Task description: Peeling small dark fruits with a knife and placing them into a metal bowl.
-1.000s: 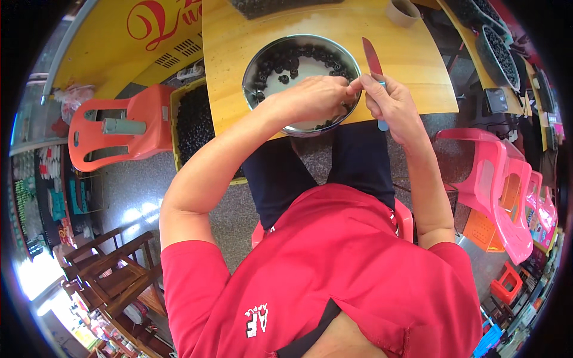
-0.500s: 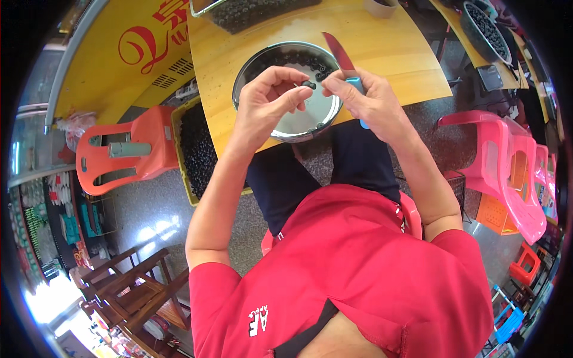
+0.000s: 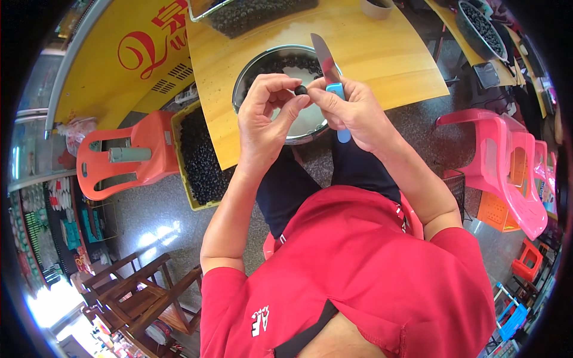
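Between the thumb and fingertips of my left hand (image 3: 267, 113) is a small dark round piece (image 3: 301, 90), like an olive or berry; its exact kind is unclear. My right hand (image 3: 356, 110) grips the blue handle of a knife (image 3: 324, 58), its blade pointing up and away. The right thumb and index fingertip come close to the dark piece; whether they touch it I cannot tell. Beneath both hands a round metal bowl (image 3: 286, 129) stands at the table's near edge, with many similar dark pieces (image 3: 292, 63) along its far side.
On the wooden table (image 3: 400, 65) are a clear tub of dark pieces (image 3: 256, 17) and a small cup (image 3: 376, 8). Left of my legs sits a yellow crate (image 3: 194, 197) full of dark pieces, beside an orange stool (image 3: 134, 158). Pink chairs (image 3: 501, 161) stand at right.
The knife has turned more upright and shifted slightly left with my right hand. The dark piece has moved slightly left and down in my left fingertips. My view has shifted a little.
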Action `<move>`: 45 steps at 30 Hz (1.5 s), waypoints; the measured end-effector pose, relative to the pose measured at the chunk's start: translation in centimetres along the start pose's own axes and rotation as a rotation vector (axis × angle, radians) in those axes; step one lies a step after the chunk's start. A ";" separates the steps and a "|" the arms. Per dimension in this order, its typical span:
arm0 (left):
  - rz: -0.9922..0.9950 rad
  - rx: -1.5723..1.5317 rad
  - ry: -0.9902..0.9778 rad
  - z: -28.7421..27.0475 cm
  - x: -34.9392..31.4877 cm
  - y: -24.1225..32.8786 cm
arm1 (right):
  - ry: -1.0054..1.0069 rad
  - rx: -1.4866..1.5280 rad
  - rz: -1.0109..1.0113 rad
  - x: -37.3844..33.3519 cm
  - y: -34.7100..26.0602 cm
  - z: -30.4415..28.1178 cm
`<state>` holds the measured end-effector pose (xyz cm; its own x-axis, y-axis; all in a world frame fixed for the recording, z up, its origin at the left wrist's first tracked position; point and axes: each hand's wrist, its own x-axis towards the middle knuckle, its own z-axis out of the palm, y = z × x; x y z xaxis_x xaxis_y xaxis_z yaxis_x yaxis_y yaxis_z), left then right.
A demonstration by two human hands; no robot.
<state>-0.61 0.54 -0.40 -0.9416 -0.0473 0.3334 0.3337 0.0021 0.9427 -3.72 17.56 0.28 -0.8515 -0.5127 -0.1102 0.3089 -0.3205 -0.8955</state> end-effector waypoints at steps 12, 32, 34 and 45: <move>-0.045 0.008 0.016 0.2 -1.1 0.1 | 0.044 -0.123 -0.077 -0.4 -1.2 0.7; -0.210 -0.139 0.043 0.5 -1.7 1.3 | 0.057 -1.188 -0.713 -0.5 -0.4 -0.6; -0.221 -0.143 0.052 0.5 -1.8 1.3 | 0.063 -1.198 -0.716 -0.5 -0.3 -0.5; -0.021 -0.139 -0.034 0.2 -2.0 2.1 | 0.127 -1.407 -0.619 0.3 0.7 -1.5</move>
<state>1.92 0.81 0.90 -0.9485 -0.0118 0.3165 0.3151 -0.1372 0.9391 -4.38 18.39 -1.06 -0.7433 -0.4949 0.4501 -0.6686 0.5724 -0.4747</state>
